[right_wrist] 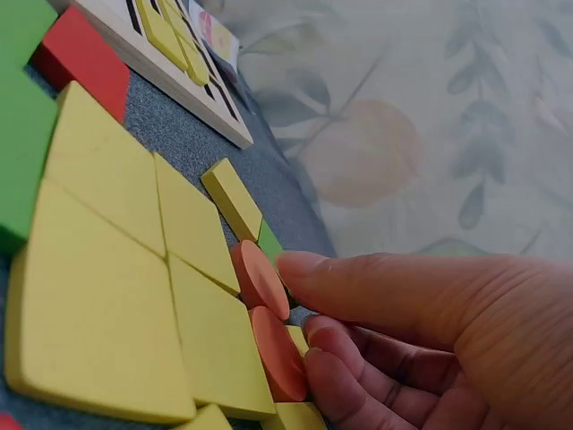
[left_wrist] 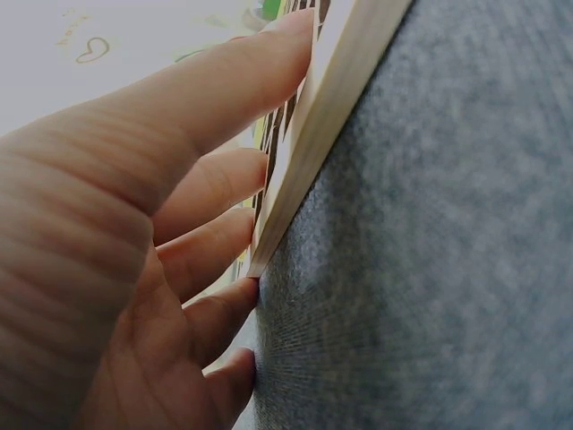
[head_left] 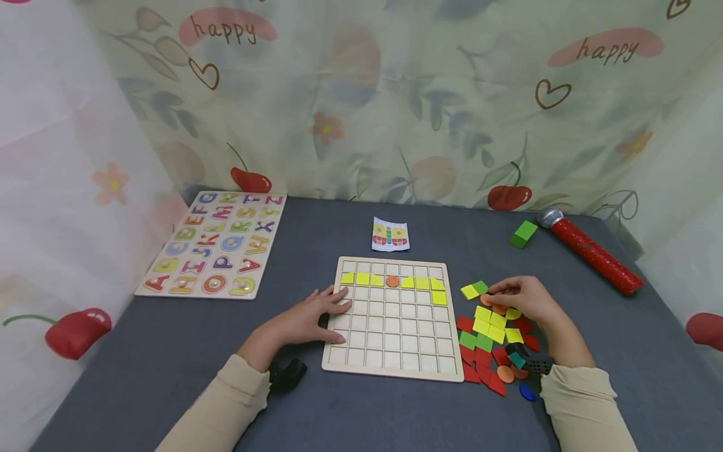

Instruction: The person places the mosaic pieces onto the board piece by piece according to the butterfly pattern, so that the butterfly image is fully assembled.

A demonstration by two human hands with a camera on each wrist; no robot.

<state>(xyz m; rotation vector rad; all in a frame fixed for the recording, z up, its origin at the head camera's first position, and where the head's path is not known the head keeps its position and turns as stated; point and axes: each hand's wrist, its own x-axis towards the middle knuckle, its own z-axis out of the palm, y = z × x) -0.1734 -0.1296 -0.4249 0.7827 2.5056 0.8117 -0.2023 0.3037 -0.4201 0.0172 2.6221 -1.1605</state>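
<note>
My left hand (head_left: pixel 307 319) rests with spread fingers (left_wrist: pixel 215 184) on the left edge of a wooden grid board (head_left: pixel 392 370). One row of the board carries several yellow tiles (head_left: pixel 422 283) and an orange disc (head_left: pixel 392 281) in the middle; another yellow square (head_left: pixel 439 297) lies below that row's right end. My right hand (head_left: pixel 525 298) is over the loose pieces right of the board, fingers bent. Its thumb (right_wrist: pixel 309 269) is at a green tile (right_wrist: pixel 269 242), beside two orange discs (right_wrist: pixel 279 354). Whether it grips the tile is hidden.
Loose yellow (head_left: pixel 490 323), red (head_left: pixel 496 384) and green (head_left: pixel 467 339) pieces lie along the board's right side. A small butterfly pattern card (head_left: pixel 390 245) lies behind the board. An alphabet board (head_left: pixel 265 216) is at left; a green block (head_left: pixel 523 233) and red microphone (head_left: pixel 595 251) are at right.
</note>
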